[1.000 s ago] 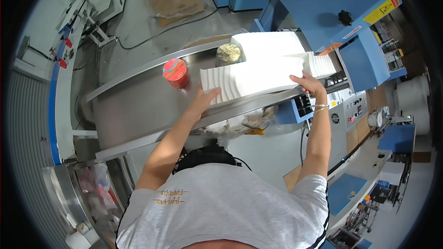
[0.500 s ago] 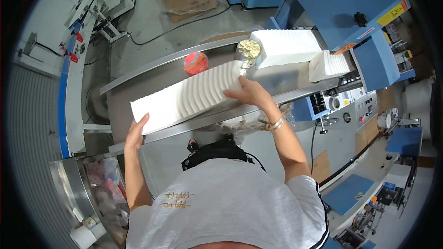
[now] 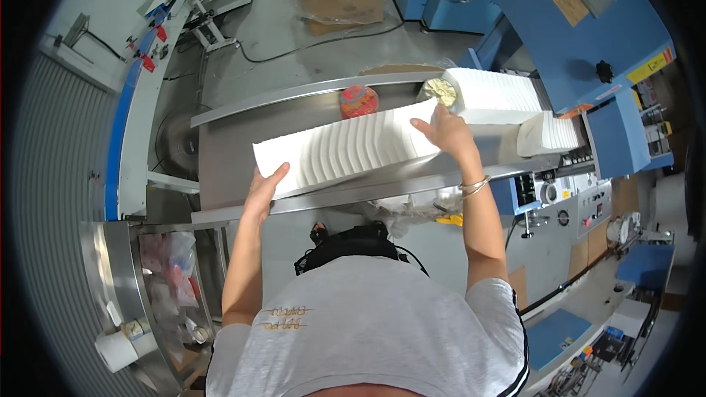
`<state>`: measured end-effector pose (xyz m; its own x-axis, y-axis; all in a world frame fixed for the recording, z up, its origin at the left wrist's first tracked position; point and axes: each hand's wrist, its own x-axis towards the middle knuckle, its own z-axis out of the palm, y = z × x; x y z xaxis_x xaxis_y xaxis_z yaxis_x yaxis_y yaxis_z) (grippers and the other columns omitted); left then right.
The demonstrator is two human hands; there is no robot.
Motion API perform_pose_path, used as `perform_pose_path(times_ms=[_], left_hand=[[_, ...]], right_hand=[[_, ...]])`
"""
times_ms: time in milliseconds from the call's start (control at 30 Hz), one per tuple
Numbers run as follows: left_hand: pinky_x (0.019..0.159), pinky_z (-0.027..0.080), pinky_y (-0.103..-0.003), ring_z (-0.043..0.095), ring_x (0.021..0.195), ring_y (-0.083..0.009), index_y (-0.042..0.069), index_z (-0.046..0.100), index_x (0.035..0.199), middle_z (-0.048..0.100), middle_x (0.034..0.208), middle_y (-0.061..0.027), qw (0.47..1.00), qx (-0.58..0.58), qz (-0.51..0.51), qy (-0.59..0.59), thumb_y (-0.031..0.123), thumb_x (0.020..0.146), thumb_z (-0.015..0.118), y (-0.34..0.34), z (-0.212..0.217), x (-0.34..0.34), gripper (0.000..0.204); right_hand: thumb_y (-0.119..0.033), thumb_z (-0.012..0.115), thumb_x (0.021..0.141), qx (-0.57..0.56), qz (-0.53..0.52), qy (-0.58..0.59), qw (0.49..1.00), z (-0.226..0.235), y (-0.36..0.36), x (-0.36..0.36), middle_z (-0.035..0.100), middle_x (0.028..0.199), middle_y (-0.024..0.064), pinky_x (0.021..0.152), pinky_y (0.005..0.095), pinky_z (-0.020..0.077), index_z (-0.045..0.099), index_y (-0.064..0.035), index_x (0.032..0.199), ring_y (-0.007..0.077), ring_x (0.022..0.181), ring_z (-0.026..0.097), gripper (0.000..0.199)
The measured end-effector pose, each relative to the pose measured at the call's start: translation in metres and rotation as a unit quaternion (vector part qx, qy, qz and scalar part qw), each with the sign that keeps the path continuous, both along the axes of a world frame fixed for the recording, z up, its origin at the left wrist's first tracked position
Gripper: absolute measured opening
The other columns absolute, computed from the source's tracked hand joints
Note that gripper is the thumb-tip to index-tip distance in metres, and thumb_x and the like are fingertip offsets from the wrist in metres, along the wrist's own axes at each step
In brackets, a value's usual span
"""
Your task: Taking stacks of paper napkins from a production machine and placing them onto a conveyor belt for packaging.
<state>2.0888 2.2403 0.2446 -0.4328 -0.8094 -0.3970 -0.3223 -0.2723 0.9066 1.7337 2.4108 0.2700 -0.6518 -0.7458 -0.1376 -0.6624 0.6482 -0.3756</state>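
Note:
A long stack of thin white sheets, likely paper tissues point(image 3: 346, 147), lies slantwise over the metal trough point(image 3: 228, 136), its upper side rippled. My left hand point(image 3: 266, 190) grips its left end, thumb up along the near corner. At the other end, my right hand point(image 3: 451, 132) holds the stack with the thumb on its face and the fingers over the end, partly hidden. Just beyond the stack stand a red patterned round thing point(image 3: 359, 101) and a gold-topped round one point(image 3: 440, 90).
Another long white stack point(image 3: 493, 94) and a shorter one point(image 3: 546, 134) lie at the trough's right end, against a blue machine point(image 3: 581, 37). Raised metal rims edge the trough. Lower left is a metal cabinet point(image 3: 121, 265) with plastic bags. A cable point(image 3: 316, 53) crosses the floor beyond.
Both hands have shifted the white stack rightward along the trough, its right end now close by the gold-topped thing. The whole view has also shifted, so surroundings sit farther right and lower.

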Motion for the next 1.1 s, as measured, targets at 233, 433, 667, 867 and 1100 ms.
perform_pose_path(times_ms=[233, 433, 667, 867, 1100], left_hand=[[0.101, 0.038, -0.036, 0.049, 0.118, -0.0273, -0.006, 0.037, 0.130, 0.053, 0.127, -0.0187, 1.000, -0.015, 0.000, -0.001, 0.036, 0.074, 0.079, 0.006, -0.037, 0.013, 0.082], [0.104, 0.034, -0.037, 0.045, 0.124, -0.0295, -0.008, 0.032, 0.135, 0.046, 0.134, -0.0224, 1.000, -0.011, -0.018, 0.016, 0.042, 0.076, 0.076, 0.011, -0.047, 0.012, 0.090], [0.106, 0.030, -0.033, 0.044, 0.124, -0.0231, -0.005, 0.034, 0.138, 0.046, 0.135, -0.0140, 0.998, -0.040, 0.008, 0.038, 0.024, 0.086, 0.069, 0.003, -0.011, 0.014, 0.070], [0.111, 0.024, -0.033, 0.035, 0.131, -0.0225, -0.006, 0.031, 0.140, 0.039, 0.142, -0.0124, 0.998, -0.017, -0.002, 0.056, 0.027, 0.085, 0.069, 0.002, -0.015, 0.006, 0.075], [0.110, 0.023, -0.033, 0.035, 0.132, -0.0230, -0.006, 0.032, 0.140, 0.039, 0.142, -0.0129, 0.999, -0.003, -0.002, 0.052, 0.028, 0.086, 0.069, 0.004, -0.025, 0.012, 0.074]], right_hand=[[-0.050, 0.075, 0.067, -0.084, 0.067, 0.082, 0.991, -0.014, -0.101, 0.062, 0.063, 0.099, 0.0250, 0.082, 0.0473, 0.0487, 0.054, -0.0055, 0.111, 0.0429, 0.100, 0.059, 0.066], [-0.026, 0.070, 0.064, -0.100, 0.119, -0.029, 0.987, -0.029, -0.118, 0.065, 0.063, 0.098, 0.0195, 0.077, 0.0455, 0.0519, 0.051, -0.0053, 0.104, 0.0381, 0.094, 0.062, 0.049], [-0.019, 0.075, 0.058, -0.445, 0.007, 0.192, 0.875, 0.082, -0.026, 0.069, 0.051, 0.115, 0.0184, 0.081, 0.0451, 0.0500, 0.052, -0.0048, 0.114, 0.0408, 0.100, 0.053, 0.062], [-0.022, 0.070, 0.066, -0.181, -0.212, 0.259, 0.925, 0.077, 0.093, 0.006, 0.054, 0.113, 0.0184, 0.084, 0.0460, 0.0497, 0.053, -0.0052, 0.120, 0.0381, 0.101, 0.052, 0.059], [-0.028, 0.068, 0.067, -0.022, -0.238, 0.120, 0.963, -0.024, 0.152, -0.115, 0.053, 0.119, 0.0207, 0.094, 0.0492, 0.0449, 0.053, -0.0076, 0.120, 0.0419, 0.114, 0.049, 0.059]])
